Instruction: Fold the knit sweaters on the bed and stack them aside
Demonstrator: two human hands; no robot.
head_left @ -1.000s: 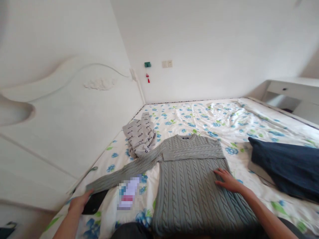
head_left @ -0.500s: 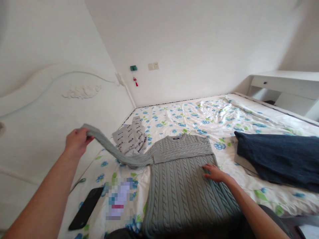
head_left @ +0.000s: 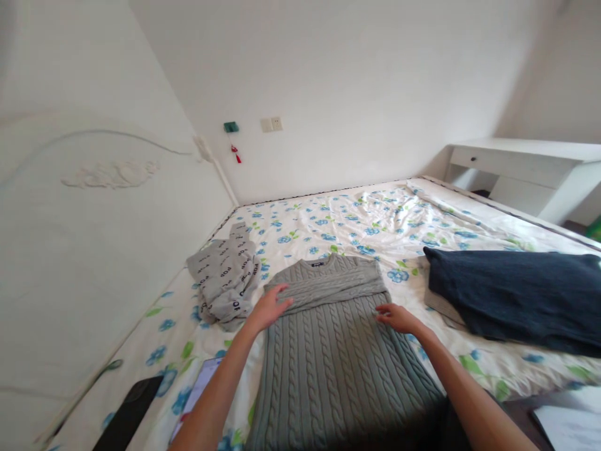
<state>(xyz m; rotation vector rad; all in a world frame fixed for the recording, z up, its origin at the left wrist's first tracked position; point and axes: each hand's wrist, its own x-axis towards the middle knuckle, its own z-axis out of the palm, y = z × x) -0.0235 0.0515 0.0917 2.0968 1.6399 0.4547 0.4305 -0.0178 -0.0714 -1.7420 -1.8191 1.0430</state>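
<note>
A grey-green cable-knit sweater [head_left: 328, 351] lies flat on the flowered bedsheet [head_left: 357, 219], collar away from me. Both sleeves are folded across its chest. My left hand [head_left: 271, 302] rests flat on the folded sleeve at the sweater's upper left, fingers spread. At the sweater's right edge, level with the folded sleeves, my right hand [head_left: 394, 316] lies flat with its fingers stretched out.
A light grey printed garment [head_left: 225, 282] lies crumpled left of the sweater by the white headboard [head_left: 94, 238]. A dark blue garment [head_left: 511, 294] lies to the right. A black phone [head_left: 124, 423] and a second phone [head_left: 200, 391] lie at the lower left. A white desk [head_left: 526, 169] stands beyond the bed.
My left hand lifted the left sleeve from the bed, carried it across and laid it over the sweater's chest. My right hand stayed at the right edge. The view turned rightwards.
</note>
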